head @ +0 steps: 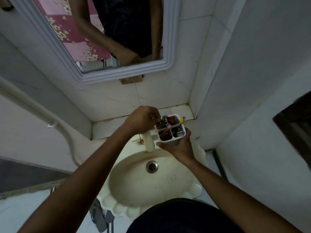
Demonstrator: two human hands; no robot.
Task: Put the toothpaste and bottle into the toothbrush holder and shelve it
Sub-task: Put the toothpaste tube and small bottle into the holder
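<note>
A white toothbrush holder [175,142] with four compartments is held above the back of the sink, near the tap. My right hand [180,145] grips it from below and the side. Purple and yellow toothbrushes [182,119] and a red item [172,121] stick out of its compartments. My left hand [143,120] is at the holder's upper left corner, fingers pinched on something dark that sits in the back left compartment; what it is I cannot tell. No separate toothpaste tube or bottle shows outside the holder.
The cream sink [151,185] with its drain [152,166] lies below the hands, the tap [149,142] just left of the holder. A tiled ledge [107,126] runs behind the sink in the corner. A framed mirror [107,39] hangs above.
</note>
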